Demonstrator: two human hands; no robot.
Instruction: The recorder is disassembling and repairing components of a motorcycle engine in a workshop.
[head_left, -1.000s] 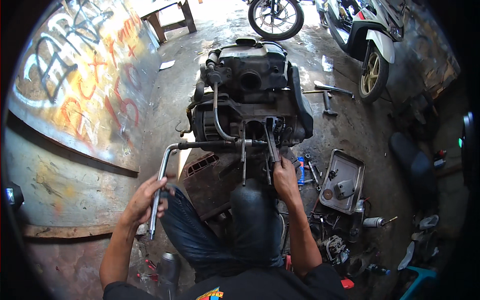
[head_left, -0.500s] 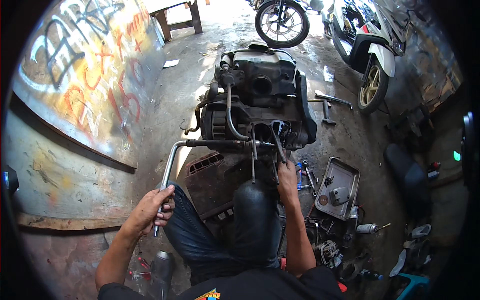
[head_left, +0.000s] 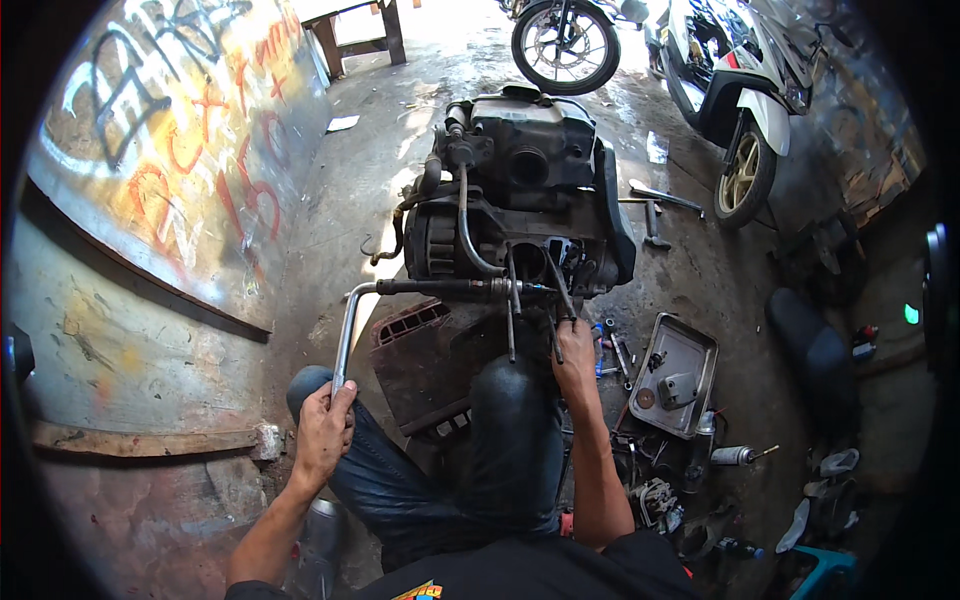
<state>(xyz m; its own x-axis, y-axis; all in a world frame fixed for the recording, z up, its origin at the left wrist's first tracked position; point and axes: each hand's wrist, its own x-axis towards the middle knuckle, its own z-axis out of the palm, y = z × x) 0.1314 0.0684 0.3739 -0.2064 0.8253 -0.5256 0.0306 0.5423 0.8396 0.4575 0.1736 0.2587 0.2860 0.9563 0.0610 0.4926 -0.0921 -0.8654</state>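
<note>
My left hand (head_left: 324,432) is closed round the lower part of a bent chrome socket wrench handle (head_left: 346,335). From its bend, a dark extension (head_left: 425,287) runs right to the lower front of a dirty engine (head_left: 525,215). Several long metal studs (head_left: 513,330) stick out of the engine towards me, on both sides of its round opening. My right hand (head_left: 574,358) is raised at the engine's front right, beside the stud ends. Its fingers are curled, and what they hold is hidden.
A dark vented plastic panel (head_left: 420,365) lies under the engine. On the right are a metal tray (head_left: 716,375) with parts, a spray can (head_left: 733,456) and scattered tools. A hammer (head_left: 655,228) lies beyond. A white scooter (head_left: 765,120) stands at the far right, a painted wall (head_left: 170,170) at the left.
My left hand has moved right and slightly down with the wrench's free end, which now stands more upright. The right hand stays at the studs.
</note>
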